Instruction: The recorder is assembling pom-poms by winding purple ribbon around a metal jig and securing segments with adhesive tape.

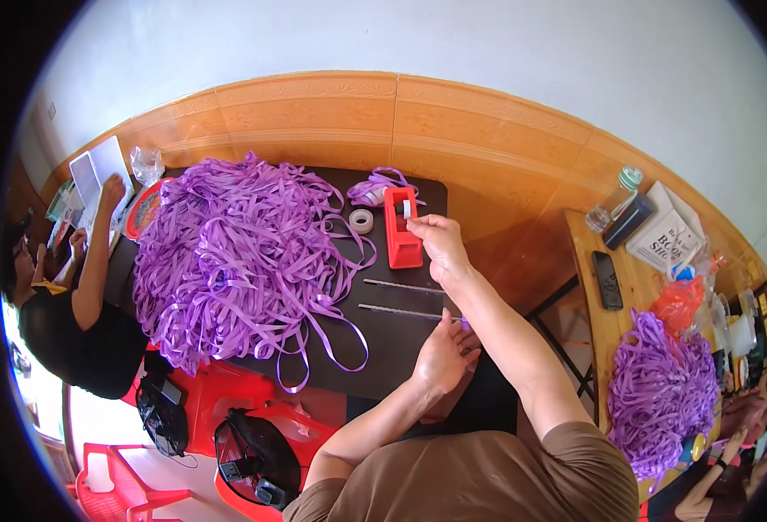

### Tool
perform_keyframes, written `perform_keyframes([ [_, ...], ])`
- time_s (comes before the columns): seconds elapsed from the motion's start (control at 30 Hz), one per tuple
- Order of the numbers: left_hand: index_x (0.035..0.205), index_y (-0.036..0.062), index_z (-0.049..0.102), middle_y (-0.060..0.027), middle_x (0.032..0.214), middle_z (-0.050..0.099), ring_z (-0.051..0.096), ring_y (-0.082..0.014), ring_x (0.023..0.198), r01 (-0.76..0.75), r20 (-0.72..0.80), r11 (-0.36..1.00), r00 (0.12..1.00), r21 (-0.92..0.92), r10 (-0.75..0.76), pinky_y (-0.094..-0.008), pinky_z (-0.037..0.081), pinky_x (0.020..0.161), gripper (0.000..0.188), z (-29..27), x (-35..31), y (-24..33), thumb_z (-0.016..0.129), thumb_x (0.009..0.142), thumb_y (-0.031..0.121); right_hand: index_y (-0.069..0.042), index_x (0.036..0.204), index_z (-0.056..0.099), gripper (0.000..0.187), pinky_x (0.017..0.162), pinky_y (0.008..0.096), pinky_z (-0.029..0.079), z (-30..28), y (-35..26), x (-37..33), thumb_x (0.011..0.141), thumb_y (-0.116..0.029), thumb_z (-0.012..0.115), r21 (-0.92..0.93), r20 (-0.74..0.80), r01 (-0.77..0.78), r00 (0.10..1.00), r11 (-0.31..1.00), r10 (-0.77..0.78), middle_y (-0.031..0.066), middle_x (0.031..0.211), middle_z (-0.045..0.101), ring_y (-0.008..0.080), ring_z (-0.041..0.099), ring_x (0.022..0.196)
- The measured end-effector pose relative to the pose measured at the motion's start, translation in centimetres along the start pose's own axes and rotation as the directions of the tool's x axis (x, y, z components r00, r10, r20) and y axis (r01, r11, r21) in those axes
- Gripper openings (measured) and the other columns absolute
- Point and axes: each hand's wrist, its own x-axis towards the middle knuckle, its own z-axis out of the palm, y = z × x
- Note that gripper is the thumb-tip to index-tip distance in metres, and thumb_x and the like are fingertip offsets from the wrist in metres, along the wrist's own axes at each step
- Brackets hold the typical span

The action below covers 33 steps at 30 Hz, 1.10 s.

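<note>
At a red tape dispenser [403, 248], my right hand [440, 245] has thumb and forefinger pinched against the white tape roll [407, 209]. The tape's clear strip is too fine to make out. My left hand [443, 358] hovers at the near right edge of the dark table, fingers curled, its thumb by the end of a thin metal rod [401, 311]. A bit of purple shows near those fingertips; what they hold is partly hidden. A second thin rod [401, 284] lies parallel, farther off. A large heap of purple ribbon [236, 261] fills the table to the left.
A loose tape roll [361, 221] and a small purple ribbon bundle [379, 187] lie beyond the rods. Another person [79, 322] sits at the far left. On the right, a wooden table [588, 252] bears more ribbon [662, 391], a phone [608, 280] and a jar [624, 187]. Red chairs [218, 396] stand below left.
</note>
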Motion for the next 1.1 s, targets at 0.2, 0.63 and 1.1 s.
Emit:
perform_keyframes([
  [0.2, 0.131, 0.0036, 0.041, -0.0109, 0.132, 0.047, 0.044, -0.0248, 0.120, -0.021, 0.004, 1.000, 1.000, 0.011, 0.021, -0.0422, 0.031, 0.101, 0.058, 0.5, -0.5, 0.1, 0.033, 0.097, 0.049, -0.001, 0.082, 0.066, 0.004, 0.066, 0.0219, 0.040, -0.2, 0.3, -2.5, 0.082, -0.005, 0.066, -0.088, 0.030, -0.025, 0.999, 0.996, 0.028, 0.0021, 0.077, 0.064, 0.0070, 0.054, 0.071],
  [0.63, 0.132, 0.0098, 0.039, -0.0070, 0.133, 0.047, 0.044, -0.0244, 0.121, -0.049, -0.006, 0.999, 0.999, -0.017, 0.049, -0.0427, 0.034, 0.099, 0.044, 0.6, -0.5, -0.1, 0.028, 0.099, 0.036, -0.002, 0.075, 0.064, 0.010, 0.066, 0.0222, 0.035, -1.1, 2.4, -4.1, 0.084, -0.007, 0.066, -0.148, -0.005, 0.033, 0.999, 0.988, -0.034, -0.0035, 0.070, 0.055, 0.0046, 0.044, 0.066],
  [1.1, 0.131, 0.0102, 0.041, -0.0063, 0.132, 0.048, 0.045, -0.0240, 0.120, -0.045, -0.018, 0.999, 0.999, -0.024, 0.045, -0.0425, 0.033, 0.100, 0.042, -0.1, -0.2, -0.4, 0.027, 0.099, 0.035, 0.001, 0.069, 0.064, 0.014, 0.082, 0.0300, 0.039, -2.0, 4.5, -3.6, 0.079, -0.007, 0.070, -0.368, -0.040, 0.136, 0.986, 0.920, -0.162, 0.0112, 0.110, 0.053, 0.0161, 0.051, 0.095],
])
